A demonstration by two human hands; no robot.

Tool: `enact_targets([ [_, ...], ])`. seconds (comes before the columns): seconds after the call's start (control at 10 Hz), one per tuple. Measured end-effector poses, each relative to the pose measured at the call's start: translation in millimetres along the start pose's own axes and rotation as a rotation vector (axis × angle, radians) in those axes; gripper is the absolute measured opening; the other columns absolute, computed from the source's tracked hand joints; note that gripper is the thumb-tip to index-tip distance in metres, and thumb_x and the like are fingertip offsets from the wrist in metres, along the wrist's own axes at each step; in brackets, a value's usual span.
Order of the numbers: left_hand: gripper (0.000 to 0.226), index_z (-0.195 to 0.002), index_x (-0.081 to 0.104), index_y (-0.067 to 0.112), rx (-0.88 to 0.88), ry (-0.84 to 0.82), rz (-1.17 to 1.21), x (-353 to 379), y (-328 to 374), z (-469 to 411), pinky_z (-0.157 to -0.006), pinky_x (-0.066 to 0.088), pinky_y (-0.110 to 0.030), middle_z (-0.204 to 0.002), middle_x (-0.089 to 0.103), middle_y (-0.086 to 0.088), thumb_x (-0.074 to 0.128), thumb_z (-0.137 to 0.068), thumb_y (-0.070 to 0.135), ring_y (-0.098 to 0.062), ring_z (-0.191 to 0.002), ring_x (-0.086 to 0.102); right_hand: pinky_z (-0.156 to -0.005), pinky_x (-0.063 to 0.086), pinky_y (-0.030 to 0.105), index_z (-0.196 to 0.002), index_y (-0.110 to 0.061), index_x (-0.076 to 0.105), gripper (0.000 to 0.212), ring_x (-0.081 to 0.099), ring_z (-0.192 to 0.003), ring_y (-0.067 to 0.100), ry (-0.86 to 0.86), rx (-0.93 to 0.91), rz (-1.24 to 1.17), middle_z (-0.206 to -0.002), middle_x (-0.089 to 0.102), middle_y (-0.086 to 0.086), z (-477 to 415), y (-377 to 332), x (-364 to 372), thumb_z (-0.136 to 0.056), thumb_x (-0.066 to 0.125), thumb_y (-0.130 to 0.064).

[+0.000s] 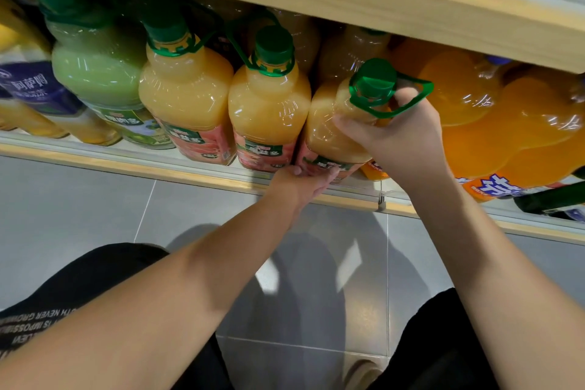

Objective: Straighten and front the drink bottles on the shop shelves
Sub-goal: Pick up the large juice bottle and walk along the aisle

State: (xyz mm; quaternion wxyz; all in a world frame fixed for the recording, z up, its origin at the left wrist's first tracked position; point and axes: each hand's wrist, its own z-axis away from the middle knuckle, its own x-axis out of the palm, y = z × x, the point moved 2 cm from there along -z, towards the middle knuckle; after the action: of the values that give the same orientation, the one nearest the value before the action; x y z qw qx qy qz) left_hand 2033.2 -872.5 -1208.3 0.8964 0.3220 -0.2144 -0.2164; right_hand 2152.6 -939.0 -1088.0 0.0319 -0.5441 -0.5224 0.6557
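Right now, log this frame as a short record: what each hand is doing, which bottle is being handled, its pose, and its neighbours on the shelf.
left hand: grips the base of the held bottle
right hand: grips the same bottle's neck, below the green cap
held bottle: peach-coloured juice, tilted, top leaning toward the camera
left neighbours: two matching juice bottles, upright; then a green juice bottle
right neighbours: orange soda bottles
shelf edge: pale wood

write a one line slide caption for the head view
Both hands grip a tilted peach juice bottle, right hand at neck, left hand at base.
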Motion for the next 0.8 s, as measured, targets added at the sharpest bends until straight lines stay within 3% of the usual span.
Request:
enact_targets([
  [0.1, 0.045, -0.125, 0.058, -0.007, -0.089, -0.03, 0.1, 6, 7, -2, -0.071, 0.058, -0.018, -0.119, 0.069, -0.019, 0.076, -0.087, 0.011, -0.021, -0.093, 0.071, -0.072, 0.043, 0.0, -0.103, -0.028, 0.064, 0.038, 0.052, -0.084, -0.028, -0.007, -0.006, -0.018, -0.09, 0.057, -0.03, -4, 4, 1, -0.076, 0.088, -0.039],
  [0.2, 0.05, -0.129, 0.054, -0.008, -0.111, -0.026, 0.083, 5, 7, -3, -0.064, 0.056, -0.015, -0.119, 0.07, -0.018, 0.076, -0.087, 0.009, -0.018, -0.095, 0.07, -0.074, 0.039, -0.005, -0.109, -0.032, 0.059, 0.042, 0.048, -0.088, -0.033, -0.017, -0.028, -0.027, -0.093, 0.054, -0.035, -5, 3, 2, -0.078, 0.087, -0.038],
  [0.3, 0.042, -0.117, 0.063, -0.008, 0.008, 0.016, -0.049, 1, 4, -4, -0.09, 0.056, -0.034, -0.117, 0.069, -0.024, 0.077, -0.086, 0.016, -0.033, -0.113, 0.066, -0.073, 0.034, -0.009, -0.115, -0.034, 0.057, 0.047, 0.043, -0.089, -0.038, -0.028, -0.047, -0.019, -0.094, 0.049, -0.039, -6, 5, 2, -0.079, 0.086, -0.04],
  [0.5, 0.039, -0.113, 0.065, -0.005, 0.055, -0.014, -0.058, 1, 0, -8, -0.088, 0.057, -0.031, -0.114, 0.071, -0.021, 0.079, -0.084, 0.018, -0.03, -0.109, 0.068, -0.067, 0.033, -0.01, -0.114, -0.027, 0.064, 0.044, 0.042, -0.082, -0.04, -0.039, -0.029, -0.008, -0.086, 0.05, -0.034, -5, 14, 3, -0.079, 0.087, -0.04],
  [0.6, 0.051, -0.126, 0.059, -0.001, -0.09, -0.061, 0.029, 3, 1, -6, -0.103, 0.05, -0.03, -0.126, 0.068, -0.014, 0.079, -0.085, 0.023, -0.024, -0.119, 0.064, -0.067, 0.036, -0.006, -0.124, -0.02, 0.062, 0.055, 0.053, -0.087, -0.018, -0.051, -0.01, 0.026, -0.099, 0.058, -0.02, -4, 14, 5, -0.08, 0.085, -0.043],
  [0.7, 0.048, -0.127, 0.058, -0.004, -0.023, -0.09, 0.008, 1, 2, -3, -0.099, 0.053, -0.031, -0.13, 0.064, -0.02, 0.075, -0.088, 0.018, -0.024, -0.119, 0.063, -0.071, 0.034, -0.001, -0.135, -0.019, 0.056, 0.064, 0.048, -0.102, 0.0, -0.08, -0.007, 0.093, -0.123, 0.061, -0.003, -2, 14, 4, -0.083, 0.081, -0.047],
  [0.8, 0.046, -0.125, 0.059, -0.007, 0.032, -0.108, -0.029, -1, 6, 6, -0.103, 0.05, -0.035, -0.126, 0.067, -0.019, 0.075, -0.088, 0.013, -0.024, -0.119, 0.063, -0.074, 0.031, -0.005, -0.139, -0.019, 0.052, 0.066, 0.043, -0.104, -0.001, -0.084, -0.045, 0.135, -0.123, 0.057, -0.006, 6, 16, -1, -0.084, 0.08, -0.044],
])
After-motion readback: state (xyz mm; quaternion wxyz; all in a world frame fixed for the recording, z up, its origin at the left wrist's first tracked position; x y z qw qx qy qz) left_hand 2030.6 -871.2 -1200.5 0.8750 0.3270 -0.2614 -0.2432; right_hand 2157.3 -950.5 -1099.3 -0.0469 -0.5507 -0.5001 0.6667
